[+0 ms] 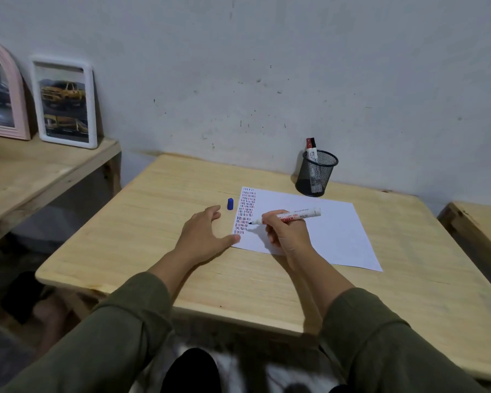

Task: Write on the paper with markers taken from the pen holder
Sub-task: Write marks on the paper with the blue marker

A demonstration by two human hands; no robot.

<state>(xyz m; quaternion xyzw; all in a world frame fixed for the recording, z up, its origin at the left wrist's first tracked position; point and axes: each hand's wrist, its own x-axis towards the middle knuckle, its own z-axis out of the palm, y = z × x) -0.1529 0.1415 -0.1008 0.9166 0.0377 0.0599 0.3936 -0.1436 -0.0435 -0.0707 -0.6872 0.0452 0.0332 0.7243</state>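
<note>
On the paper (318,222), right hand's (287,234) marker (287,216), tip leftward.

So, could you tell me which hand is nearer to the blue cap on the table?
Left. The left hand lies just below-left of the blue cap; the right hand is farther right, writing on the paper.

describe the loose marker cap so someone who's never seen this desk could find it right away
Start at the wooden table and find the white paper. Just off its far left corner, beyond the left hand, stands the cap: small, blue, and alone on bare wood.
</note>
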